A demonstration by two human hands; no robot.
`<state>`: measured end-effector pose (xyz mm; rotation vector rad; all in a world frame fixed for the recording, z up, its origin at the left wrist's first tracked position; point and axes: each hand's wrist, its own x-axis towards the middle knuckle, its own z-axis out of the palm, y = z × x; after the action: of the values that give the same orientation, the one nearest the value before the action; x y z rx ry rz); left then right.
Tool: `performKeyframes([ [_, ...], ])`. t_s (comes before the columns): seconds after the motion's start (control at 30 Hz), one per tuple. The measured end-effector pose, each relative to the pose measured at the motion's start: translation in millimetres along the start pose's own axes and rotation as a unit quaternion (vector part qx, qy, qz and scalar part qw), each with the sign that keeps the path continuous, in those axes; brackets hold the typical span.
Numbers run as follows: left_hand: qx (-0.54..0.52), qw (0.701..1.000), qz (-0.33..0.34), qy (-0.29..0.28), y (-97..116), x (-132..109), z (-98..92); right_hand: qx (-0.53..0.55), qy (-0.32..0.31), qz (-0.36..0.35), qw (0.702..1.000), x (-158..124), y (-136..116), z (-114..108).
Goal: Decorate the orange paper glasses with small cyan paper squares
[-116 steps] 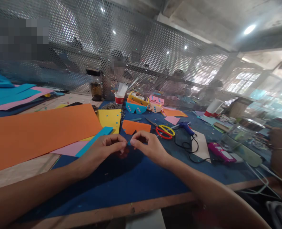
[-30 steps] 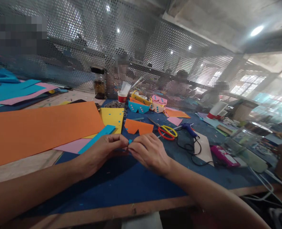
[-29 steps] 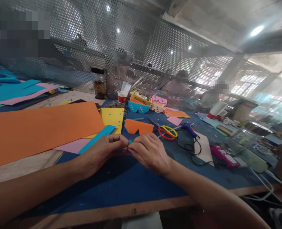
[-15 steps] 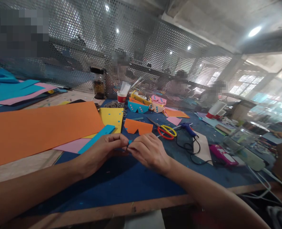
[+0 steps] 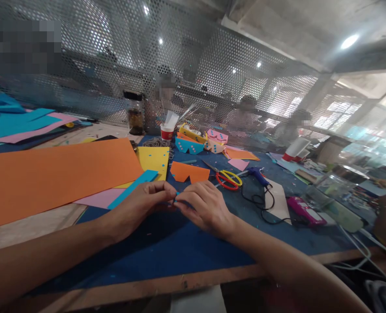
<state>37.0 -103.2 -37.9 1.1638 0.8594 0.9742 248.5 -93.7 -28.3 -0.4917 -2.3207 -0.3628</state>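
Observation:
My left hand (image 5: 149, 200) and my right hand (image 5: 206, 208) meet over the blue mat, fingertips pinched together. Between them a small bit of blue paper (image 5: 176, 197) peeks out, mostly hidden by the fingers. Just beyond lies an orange paper cutout (image 5: 190, 172) shaped like a glasses front. A blue paper strip (image 5: 132, 190) rests beside my left hand, near a yellow sheet (image 5: 154, 161) dotted with small blue pieces. Past my right hand are scissors (image 5: 228, 179) with red and yellow handles.
A large orange sheet (image 5: 56, 180) covers the left side. At the back stand a lidded jar (image 5: 134, 114), a red and white cup (image 5: 167, 132) and decorated paper glasses (image 5: 189, 146). A blue glue gun (image 5: 258, 177) trails its cord toward a magenta device (image 5: 305, 211) on the right.
Both hands stay in nearly the same place. The fingers shift slightly around the small blue piece, and a little more of it shows between them.

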Motion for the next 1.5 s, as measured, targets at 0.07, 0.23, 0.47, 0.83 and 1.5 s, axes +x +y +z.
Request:
performKeyframes([
  [0.07, 0.0, 1.0, 0.0, 0.0, -0.1, 0.2, 0.1, 0.001, 0.003, -0.004, 1.0, -0.7, 0.3, 0.1],
  [0.23, 0.005, 1.0, 0.014, 0.006, 1.2, -0.5, 1.9, 0.021, 0.011, 0.012, 1.0, -0.5, -0.3, -0.8],
  [0.47, 0.02, 0.999, 0.028, 0.009, 2.2, -1.9, 1.3, 0.07, 0.014, 0.068, 0.995, 0.2, -2.3, 0.1],
  [0.83, 0.062, 0.996, 0.057, 0.003, 4.8, -3.1, 4.1, 0.115, 0.022, 0.12, 0.986, -0.7, -4.3, 3.3],
  [1.5, 0.144, 0.986, 0.085, 0.024, 14.2, -4.7, 6.8, 0.161, 0.012, 0.182, 0.97, -1.3, -6.3, 5.3],
])
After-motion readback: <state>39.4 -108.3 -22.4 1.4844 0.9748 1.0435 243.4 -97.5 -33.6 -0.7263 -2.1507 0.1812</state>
